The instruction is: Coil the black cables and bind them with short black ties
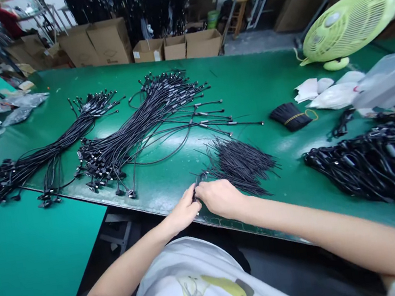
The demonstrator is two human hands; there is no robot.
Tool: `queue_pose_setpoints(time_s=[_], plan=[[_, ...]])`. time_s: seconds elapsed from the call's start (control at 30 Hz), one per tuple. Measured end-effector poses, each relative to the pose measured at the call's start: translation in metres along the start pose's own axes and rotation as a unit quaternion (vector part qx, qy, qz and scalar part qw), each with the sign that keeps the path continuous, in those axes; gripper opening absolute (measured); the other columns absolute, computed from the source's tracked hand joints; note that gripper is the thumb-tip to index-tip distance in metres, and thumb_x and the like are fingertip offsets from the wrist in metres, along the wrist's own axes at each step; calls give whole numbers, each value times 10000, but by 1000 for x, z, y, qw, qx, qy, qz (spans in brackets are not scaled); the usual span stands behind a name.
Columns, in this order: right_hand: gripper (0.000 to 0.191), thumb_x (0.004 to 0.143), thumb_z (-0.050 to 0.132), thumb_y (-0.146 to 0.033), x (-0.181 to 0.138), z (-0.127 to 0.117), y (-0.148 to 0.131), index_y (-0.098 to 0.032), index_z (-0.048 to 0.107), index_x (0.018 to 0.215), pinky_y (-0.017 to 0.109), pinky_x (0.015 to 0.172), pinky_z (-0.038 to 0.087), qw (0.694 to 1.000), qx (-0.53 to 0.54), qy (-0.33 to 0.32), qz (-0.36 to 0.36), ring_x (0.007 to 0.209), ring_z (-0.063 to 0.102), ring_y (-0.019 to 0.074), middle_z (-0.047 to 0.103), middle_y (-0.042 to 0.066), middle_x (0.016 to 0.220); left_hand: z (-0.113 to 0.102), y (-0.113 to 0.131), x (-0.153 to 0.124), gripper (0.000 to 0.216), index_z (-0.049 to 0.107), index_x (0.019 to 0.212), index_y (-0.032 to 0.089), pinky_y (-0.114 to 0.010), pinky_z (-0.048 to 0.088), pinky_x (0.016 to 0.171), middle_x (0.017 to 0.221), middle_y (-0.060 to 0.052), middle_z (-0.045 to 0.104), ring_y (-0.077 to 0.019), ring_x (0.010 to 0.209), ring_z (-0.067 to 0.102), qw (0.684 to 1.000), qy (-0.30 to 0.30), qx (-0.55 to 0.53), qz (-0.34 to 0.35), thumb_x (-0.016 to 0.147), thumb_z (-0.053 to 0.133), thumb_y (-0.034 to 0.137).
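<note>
My left hand (184,212) and my right hand (220,197) meet at the near edge of the green table (255,83). Both are closed in a pinch on a thin black twist tie (197,182) that sticks up between them. Just right of my hands lies a loose pile of black twist ties (240,163). Ahead, two large bunches of black cables with connectors are spread out: one in the middle (141,127) and one to its left (47,153).
A tangled heap of black cables (378,163) fills the right side. A banded bundle of ties (291,117), white bags (332,92) and a lime-green fan (353,18) sit at the far right. Cardboard boxes (111,41) line the far edge. A person in red stands far left.
</note>
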State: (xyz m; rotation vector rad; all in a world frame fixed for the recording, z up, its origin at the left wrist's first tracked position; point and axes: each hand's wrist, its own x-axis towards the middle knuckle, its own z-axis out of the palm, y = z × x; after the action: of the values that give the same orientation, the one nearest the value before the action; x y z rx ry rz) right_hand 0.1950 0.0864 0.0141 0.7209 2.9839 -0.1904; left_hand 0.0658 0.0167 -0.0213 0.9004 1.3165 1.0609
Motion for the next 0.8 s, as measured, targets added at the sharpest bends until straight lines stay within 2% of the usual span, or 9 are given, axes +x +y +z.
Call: queue_pose_setpoints(time_s=[0.07,0.13,0.2,0.27,0.37,0.43,0.53,0.63,0.8], plan=[[259,948,407,-205,2,2,-2,-139,654,905,263,647,383,990,106,83,46,773,613,177,674,90,888,-4,10,2,429,634,1221,166,-355,378,1030,1190,-96,663,-238,1108,571,997,24,-67,42,830,556,326],[293,971,382,-236,2,8,-4,-151,645,877,243,705,406,961,221,156,57,816,613,160,675,70,894,-10,19,0,437,688,1102,152,-378,357,1049,1163,-114,665,-252,1136,554,993,60,-72,74,911,444,460],[316,972,386,-244,1,11,-1,-162,618,774,223,701,410,929,324,172,48,762,598,135,656,34,804,-15,26,-7,520,715,975,160,-371,338,1050,1149,-117,652,-244,1126,529,988,92,13,123,936,373,550],[345,964,399,-239,-1,11,8,-168,571,674,216,660,395,913,366,167,63,678,563,119,608,6,695,-17,28,-16,541,705,900,167,-359,348,1022,1106,-108,658,-221,1046,522,980,57,107,160,931,369,590],[318,951,416,-234,-7,5,17,-166,580,687,225,644,363,926,300,204,100,659,526,119,594,7,697,-16,24,-18,527,667,896,164,-345,418,894,941,-89,703,-190,851,534,984,-36,128,119,903,408,623],[271,935,429,-207,-13,2,11,-167,611,739,230,637,349,946,233,213,67,682,529,124,615,18,748,-15,21,-10,590,673,860,157,-330,450,803,824,-83,700,-195,791,557,997,-25,59,53,873,397,678],[224,923,477,-207,-17,4,-8,-176,622,755,228,611,336,967,196,160,-16,704,554,121,637,5,765,-16,21,-3,712,703,749,141,-313,476,718,727,-90,664,-213,753,580,996,37,-77,-25,807,382,773],[251,955,487,-285,-15,8,-14,-187,614,762,219,578,319,973,202,114,-4,723,579,108,648,-21,772,-20,22,-9,640,672,600,155,-284,473,694,711,-70,631,-197,717,552,993,74,-90,27,757,510,754],[220,952,472,-328,-13,15,3,-207,606,826,236,487,226,975,136,151,84,761,603,106,660,-30,848,-23,1,-14,585,658,560,193,-271,477,751,775,-48,595,-218,824,561,996,46,17,68,754,536,732]])
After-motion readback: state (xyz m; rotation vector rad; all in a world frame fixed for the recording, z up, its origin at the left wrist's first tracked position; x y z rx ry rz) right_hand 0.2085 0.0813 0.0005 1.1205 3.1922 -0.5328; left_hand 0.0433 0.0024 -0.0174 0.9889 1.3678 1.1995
